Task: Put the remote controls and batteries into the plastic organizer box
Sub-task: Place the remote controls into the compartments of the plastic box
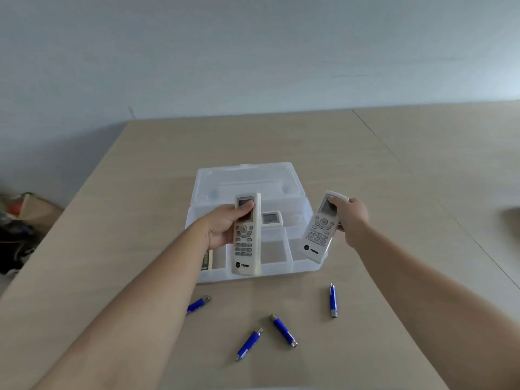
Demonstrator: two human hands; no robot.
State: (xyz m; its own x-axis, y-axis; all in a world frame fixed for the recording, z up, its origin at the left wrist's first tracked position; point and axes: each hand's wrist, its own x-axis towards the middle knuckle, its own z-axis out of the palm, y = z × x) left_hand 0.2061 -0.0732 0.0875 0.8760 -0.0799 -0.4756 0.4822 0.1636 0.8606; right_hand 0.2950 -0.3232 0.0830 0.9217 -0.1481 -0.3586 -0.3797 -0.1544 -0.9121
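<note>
Two remotes over organizer box (302, 266): left hand (225, 228) fingers clasp one, right hand (353, 220) other

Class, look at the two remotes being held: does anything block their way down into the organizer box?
Nothing visible does. The lid is swung back, and both remotes, left and right, hang over the box. A third remote fills only a middle compartment.

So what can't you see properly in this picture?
Head view only:
- Dark-buttoned remote in the clear plastic organizer box: mostly hidden by the left hand.
- Small white remote inside: lower part hidden behind a divider.
- Left-edge clutter: blurred, cut off.
- Blue battery labels: too small.
</note>
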